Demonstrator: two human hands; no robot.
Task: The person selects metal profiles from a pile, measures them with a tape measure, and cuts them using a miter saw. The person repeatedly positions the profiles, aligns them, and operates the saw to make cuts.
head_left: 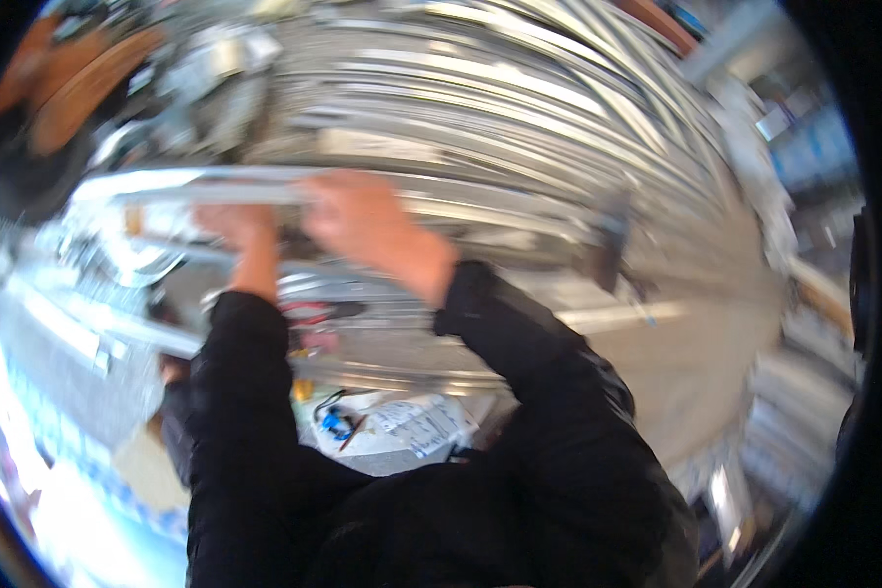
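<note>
silver metal in play here, a long bar [186,184] stretched almost level, and the right hand [353,211] has it, fingers curled shut on what looks like its right-hand end! from that fist the bar runs out to nine o'clock, long axis nearly square across the body. left hand [240,223] sits at about eight o'clock of the right, up against the bar's lower edge, but blurred; can't tell whether it's pinching or merely propping. that's the relation to watch, in my judgement: the bar's free length lies beyond the left hand, so that hand is nearer the far end and better placed to steer it. loose metal strips [480,98] lie at one o'clock of the right fist, roughly along the same line, and red-handled pliers [309,312] wait around seven o'clock, well apart from the bar.
</note>
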